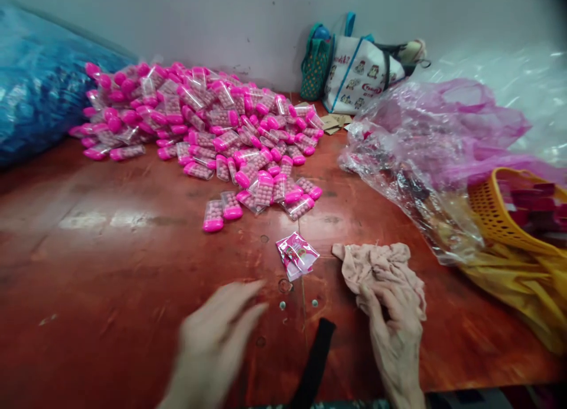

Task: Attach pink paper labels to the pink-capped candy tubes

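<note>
My right hand [394, 314] grips a crumpled beige cloth [376, 264] that lies on the red-brown table. Slightly blurred, my left hand [221, 326] hovers over the wood with thumb and fingers apart and nothing between them. Between and beyond the hands is a small stack of shiny pink printed wrappers [296, 254]. Further back spreads a big heap of clear plastic containers [221, 113] with bright pink caps, filled with small pink balls. A few of them [213, 215] have come to lie at the heap's near edge.
A black strap [314, 362] lies at the table's front edge. On the right are clear and pink plastic bags [425, 137] and a yellow basket [500, 214] with dark red pieces. A blue bag [39, 90] bulges at the left; a white printed tote [354, 72] stands against the wall.
</note>
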`<state>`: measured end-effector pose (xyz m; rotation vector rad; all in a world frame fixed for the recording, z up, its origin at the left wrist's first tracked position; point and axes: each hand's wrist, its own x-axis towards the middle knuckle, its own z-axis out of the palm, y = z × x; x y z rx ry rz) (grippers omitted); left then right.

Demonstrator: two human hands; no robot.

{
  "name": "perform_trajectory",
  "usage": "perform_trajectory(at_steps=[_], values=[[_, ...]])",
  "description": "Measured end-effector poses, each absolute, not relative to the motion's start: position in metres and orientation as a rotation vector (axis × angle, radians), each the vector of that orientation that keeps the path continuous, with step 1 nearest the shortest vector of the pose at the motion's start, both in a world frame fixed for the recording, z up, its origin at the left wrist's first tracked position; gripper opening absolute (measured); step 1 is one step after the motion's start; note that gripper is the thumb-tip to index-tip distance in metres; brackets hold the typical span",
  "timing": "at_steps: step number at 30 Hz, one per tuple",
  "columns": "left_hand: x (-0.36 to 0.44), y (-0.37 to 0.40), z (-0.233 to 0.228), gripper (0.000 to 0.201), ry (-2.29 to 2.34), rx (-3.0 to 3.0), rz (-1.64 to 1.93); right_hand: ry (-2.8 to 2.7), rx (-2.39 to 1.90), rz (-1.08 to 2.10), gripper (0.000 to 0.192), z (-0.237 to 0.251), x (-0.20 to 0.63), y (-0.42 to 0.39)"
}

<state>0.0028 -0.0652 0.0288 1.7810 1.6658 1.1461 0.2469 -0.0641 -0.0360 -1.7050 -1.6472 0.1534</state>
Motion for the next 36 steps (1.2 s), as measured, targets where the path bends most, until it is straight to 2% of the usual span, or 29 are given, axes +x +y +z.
perform_trajectory(at_steps=[3,5,8,13,16,19,24,36], values=[[0.084,-0.044,0.017,0.038,1.317,2.302,0.779,-1.552,-1.725,0.267,0.024,-0.038,0.254,-0.069],[0.127,-0.032,0.003,0.035,1.151,2.501,0.676,-1.526,-1.742,0.217,0.029,-0.043,0.26,-0.07],[0.154,-0.028,-0.019,0.037,1.197,2.571,0.61,-1.579,-1.731,0.078,0.034,-0.05,0.265,-0.064],[0.133,-0.033,-0.024,0.034,1.314,2.5,0.662,-1.614,-1.734,0.117,0.026,-0.039,0.258,-0.052],[0.104,-0.033,-0.012,0.041,1.323,2.365,0.789,-1.585,-1.763,0.013,0.026,-0.023,0.237,-0.042],[0.071,-0.032,-0.01,0.033,1.634,2.254,0.927,-1.681,-1.789,-0.049,0.026,-0.014,0.203,-0.027],[0.041,-0.026,-0.027,0.03,2.02,2.232,0.703,-1.81,-1.844,0.091,0.016,-0.024,0.161,-0.012],[0.039,-0.03,-0.04,0.037,2.033,2.205,0.713,-1.737,-1.71,0.266,0.018,-0.036,0.162,-0.012]])
